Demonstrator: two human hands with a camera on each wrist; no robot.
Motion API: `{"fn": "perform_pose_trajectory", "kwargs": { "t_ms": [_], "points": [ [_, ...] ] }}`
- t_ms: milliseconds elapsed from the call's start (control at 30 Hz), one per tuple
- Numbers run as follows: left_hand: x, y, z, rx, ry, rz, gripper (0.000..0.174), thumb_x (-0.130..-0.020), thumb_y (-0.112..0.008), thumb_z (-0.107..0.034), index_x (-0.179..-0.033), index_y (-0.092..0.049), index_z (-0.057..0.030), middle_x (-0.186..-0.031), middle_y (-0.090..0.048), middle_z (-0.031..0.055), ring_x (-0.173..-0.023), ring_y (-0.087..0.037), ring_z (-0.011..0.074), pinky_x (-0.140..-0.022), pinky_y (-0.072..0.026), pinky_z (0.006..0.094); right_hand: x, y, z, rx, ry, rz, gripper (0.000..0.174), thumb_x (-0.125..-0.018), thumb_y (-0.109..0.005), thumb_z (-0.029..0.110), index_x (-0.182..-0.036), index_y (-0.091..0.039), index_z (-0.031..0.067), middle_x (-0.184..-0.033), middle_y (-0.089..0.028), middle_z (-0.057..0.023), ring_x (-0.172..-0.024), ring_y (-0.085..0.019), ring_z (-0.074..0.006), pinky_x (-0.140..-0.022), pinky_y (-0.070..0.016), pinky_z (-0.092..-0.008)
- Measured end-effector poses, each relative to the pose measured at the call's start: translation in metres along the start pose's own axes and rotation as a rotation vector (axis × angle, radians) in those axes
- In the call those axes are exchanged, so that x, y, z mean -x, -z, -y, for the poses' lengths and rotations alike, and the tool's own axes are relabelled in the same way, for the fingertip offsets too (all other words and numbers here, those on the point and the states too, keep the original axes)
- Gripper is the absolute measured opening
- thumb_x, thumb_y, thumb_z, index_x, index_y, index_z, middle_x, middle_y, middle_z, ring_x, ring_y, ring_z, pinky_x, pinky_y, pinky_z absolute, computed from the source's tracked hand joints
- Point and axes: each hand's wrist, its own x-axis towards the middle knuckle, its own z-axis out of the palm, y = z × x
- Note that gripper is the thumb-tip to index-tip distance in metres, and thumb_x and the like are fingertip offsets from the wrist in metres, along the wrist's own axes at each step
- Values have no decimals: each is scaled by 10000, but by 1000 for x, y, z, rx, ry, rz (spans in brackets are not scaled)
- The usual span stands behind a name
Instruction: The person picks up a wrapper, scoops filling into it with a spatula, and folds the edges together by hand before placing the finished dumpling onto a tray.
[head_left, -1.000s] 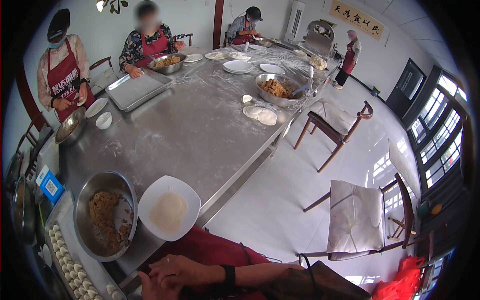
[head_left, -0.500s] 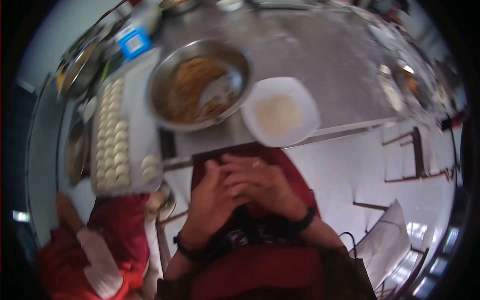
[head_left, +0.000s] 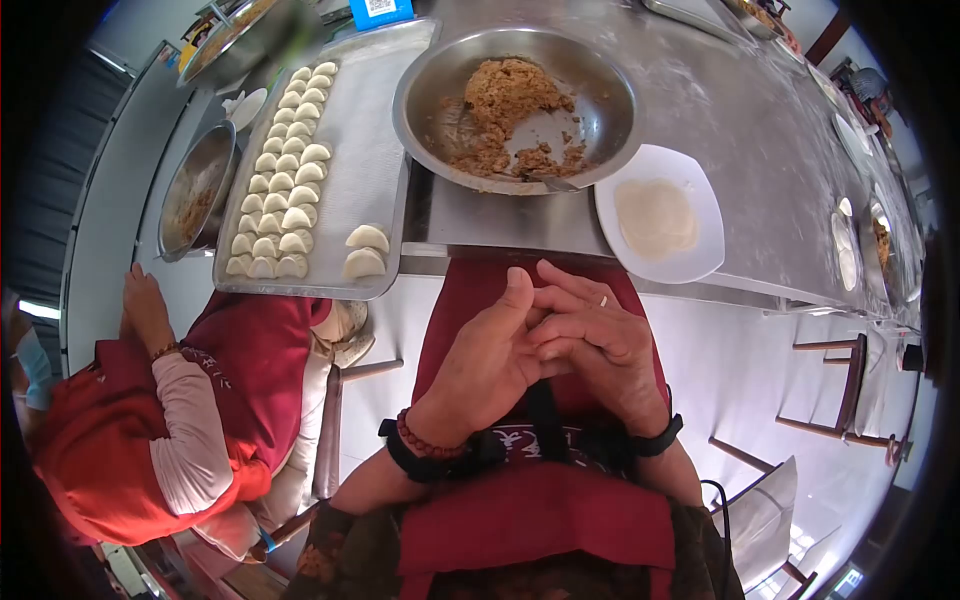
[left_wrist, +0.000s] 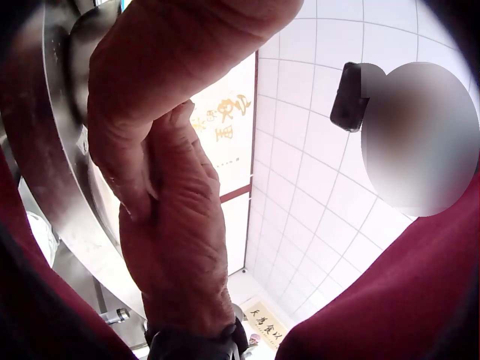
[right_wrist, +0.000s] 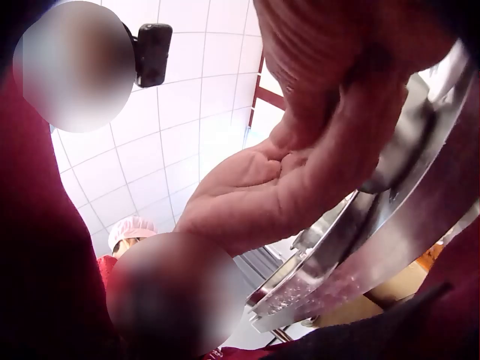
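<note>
My left hand point(head_left: 487, 357) and right hand point(head_left: 602, 358) meet over my lap in the head view, with their fingers overlapping loosely. No object shows between them. The left thumb points up; a ring sits on a right-hand finger. Both wrist views show the same contact close up, the right hand point(left_wrist: 180, 217) beyond the left fingers and the left hand point(right_wrist: 262, 184) against the right one. Ahead on the table stands a steel bowl point(head_left: 425, 130) of brown filling with a utensil handle at its rim. Beside it, a white square plate point(head_left: 703, 235) bears a round dough wrapper point(head_left: 655, 218).
Left of the bowl, a metal tray point(head_left: 360, 150) holds rows of folded dumplings point(head_left: 285, 165). Another steel bowl point(head_left: 200, 190) is farther left. A person in a red apron point(head_left: 255, 380) sits close on my left. Chairs point(head_left: 850, 390) stand on the right.
The head view has swung down and left, bringing the dumpling tray and the seated neighbour into sight. My hands stay together over the apron, their fingers shifting slightly.
</note>
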Motion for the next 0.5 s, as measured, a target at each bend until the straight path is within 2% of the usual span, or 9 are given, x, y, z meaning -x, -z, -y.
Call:
{"fn": "perform_pose_trajectory", "kwargs": {
  "t_ms": [100,200,300,500],
  "points": [
    [2,4,1,26,-18,-3,622,-1072,-235,-502,-1290,-518,8,-1170,-615,123,-1044,-614,198,-929,-507,366,-3,0,13,-10,-66,0,170,-769,-777,112,-934,-741,98,-1176,-713,-56,-1300,-550,-307,-1052,-424,-425],
    [1,2,2,0,5,-54,618,-1071,-244,-500,-1283,-521,9,-1163,-617,121,-1046,-615,197,-926,-509,366,-6,2,15,148,-2,68,161,-773,-772,121,-930,-742,101,-1181,-708,-52,-1302,-549,-309,-1057,-420,-429],
    [3,0,2,-26,18,-72,623,-1070,-244,-502,-1280,-521,15,-1176,-617,127,-1058,-619,203,-924,-512,370,-2,0,7,144,79,61,165,-777,-769,139,-936,-745,104,-1174,-710,-48,-1307,-545,-302,-1063,-413,-432],
    [4,0,3,-55,-14,-82,642,-1064,-247,-520,-1278,-521,20,-1208,-616,137,-1084,-618,208,-933,-511,372,-2,3,7,150,52,77,204,-769,-777,160,-969,-756,121,-1199,-705,-57,-1322,-532,-306,-1075,-403,-435]
  ]
}}
